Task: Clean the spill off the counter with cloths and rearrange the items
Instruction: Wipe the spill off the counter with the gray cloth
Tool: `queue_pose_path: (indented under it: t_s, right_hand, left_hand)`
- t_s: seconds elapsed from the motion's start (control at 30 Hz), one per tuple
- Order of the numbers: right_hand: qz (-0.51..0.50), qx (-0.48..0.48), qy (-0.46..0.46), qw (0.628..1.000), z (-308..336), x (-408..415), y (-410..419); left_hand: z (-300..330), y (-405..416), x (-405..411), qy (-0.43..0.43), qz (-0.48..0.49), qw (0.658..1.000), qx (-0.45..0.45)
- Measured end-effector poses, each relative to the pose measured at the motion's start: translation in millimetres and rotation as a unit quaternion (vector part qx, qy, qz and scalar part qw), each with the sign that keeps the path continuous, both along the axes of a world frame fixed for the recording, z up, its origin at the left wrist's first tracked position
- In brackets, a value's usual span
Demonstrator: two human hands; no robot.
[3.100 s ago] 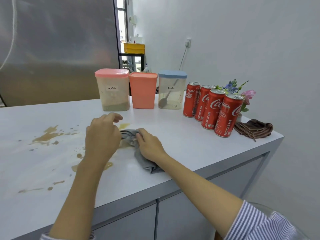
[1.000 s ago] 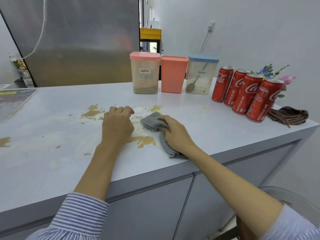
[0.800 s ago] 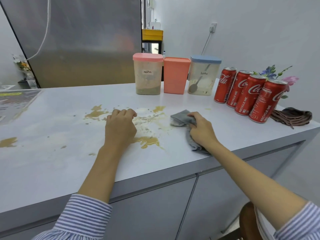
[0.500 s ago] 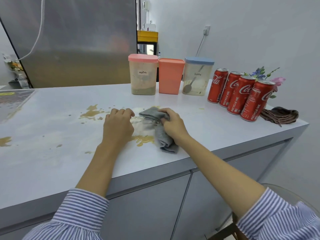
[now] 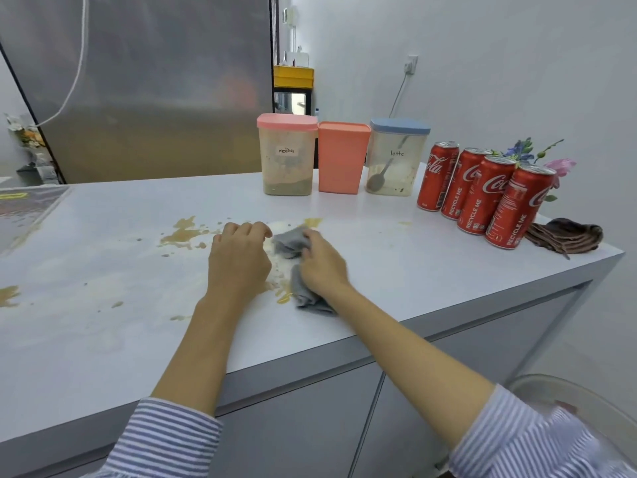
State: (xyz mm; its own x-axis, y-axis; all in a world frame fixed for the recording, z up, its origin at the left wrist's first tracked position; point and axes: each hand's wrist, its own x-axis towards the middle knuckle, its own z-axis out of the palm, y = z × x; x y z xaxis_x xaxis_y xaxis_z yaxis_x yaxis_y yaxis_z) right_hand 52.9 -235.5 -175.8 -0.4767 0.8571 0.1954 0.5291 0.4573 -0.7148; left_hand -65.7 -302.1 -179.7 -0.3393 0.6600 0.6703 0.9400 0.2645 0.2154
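A brown spill (image 5: 182, 232) is spread over the white counter (image 5: 431, 270), with more drops and smears around my hands. My right hand (image 5: 322, 262) grips a crumpled grey cloth (image 5: 289, 241) and presses it on the wet patch in the middle. My left hand (image 5: 239, 257) rests on the counter just left of the cloth, fingers curled, holding nothing. A second, brown cloth (image 5: 565, 238) lies folded at the counter's right end.
At the back stand a pink-lidded "mocha" container (image 5: 286, 155), an orange container (image 5: 342, 157) and a blue-lidded "latte" container (image 5: 396, 157) with a spoon inside. Several red cola cans (image 5: 482, 194) line up on the right before some flowers (image 5: 537, 157). Another stain (image 5: 8, 294) marks the far left.
My right hand has swept the grey cloth out to the right and back left across the spill. The brown puddle near the front edge has shrunk. My left hand has stayed put.
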Motion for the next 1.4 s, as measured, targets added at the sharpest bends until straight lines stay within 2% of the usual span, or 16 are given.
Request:
queue_pose_path:
  t_s: [0.13,0.23,0.3,0.4,0.47,0.53,0.6,0.7,0.77,0.83,0.93,1.0,1.1,1.2,1.27,1.4]
  right_hand:
    - [0.002,-0.136,0.218,0.966,3.4,1.1,27.2]
    - [-0.075,-0.110,0.264,0.955,10.9,55.0,64.1]
    - [-0.145,-0.066,0.245,0.956,13.3,101.1,90.4]
    - [-0.233,-0.032,0.114,0.965,3.9,143.8,130.2]
    - [-0.249,-0.046,0.032,0.967,1.4,135.6,153.5]
    - [-0.236,-0.056,0.001,0.970,3.8,107.6,171.6]
    - [-0.195,-0.049,-0.008,0.980,7.3,71.3,172.6]
    - [-0.060,-0.036,0.006,0.998,4.9,13.4,137.1]
    - [0.032,-0.040,0.011,0.999,-0.2,-14.5,103.7]
    - [0.079,-0.058,0.057,0.994,-0.9,-21.5,88.8]
    - [0.036,-0.111,0.177,0.977,15.1,6.4,114.6]
    - [-0.020,-0.107,0.198,0.974,27.3,34.6,143.9]
    - [-0.135,-0.064,0.154,0.977,28.6,72.1,180.1]
    - [-0.222,-0.052,0.042,0.973,13.6,77.5,203.0]
    - [-0.209,-0.043,-0.006,0.977,10.4,52.2,208.3]
    - [-0.065,0.005,-0.047,0.997,7.3,-19.5,175.7]
  left_hand:
    - [0.8,-3.0,-5.7,-0.001,0.007,1.000,-0.010]
    - [2.2,-1.9,-4.6,-0.013,0.013,1.000,-0.012]
    - [5.9,3.0,-1.1,-0.019,0.009,1.000,-0.023]
    - [12.2,14.3,3.2,-0.020,0.008,0.999,-0.040]
    - [10.4,21.9,2.0,-0.018,0.016,0.999,-0.049]
    - [4.7,26.6,-2.0,-0.011,0.021,0.999,-0.033]
    - [2.4,28.5,-6.6,0.003,0.017,1.000,-0.004]
    - [7.2,29.6,-8.0,0.014,0.017,0.999,0.031]
    - [8.6,28.6,-6.5,0.019,0.022,0.999,0.029]
    - [5.7,24.6,-7.2,0.012,0.026,0.999,0.023]
    - [5.2,18.0,-3.1,-0.011,0.037,0.999,0.016]
    - [5.3,17.9,-1.7,-0.011,0.038,0.999,0.007]
    - [3.8,20.1,-0.5,0.002,0.034,0.999,-0.001]
    - [3.3,22.2,-3.1,0.034,0.028,0.999,0.016]
    - [3.5,25.4,-4.7,0.059,0.025,0.998,0.018]
    - [3.0,29.3,-10.5,0.078,0.023,0.997,0.012]
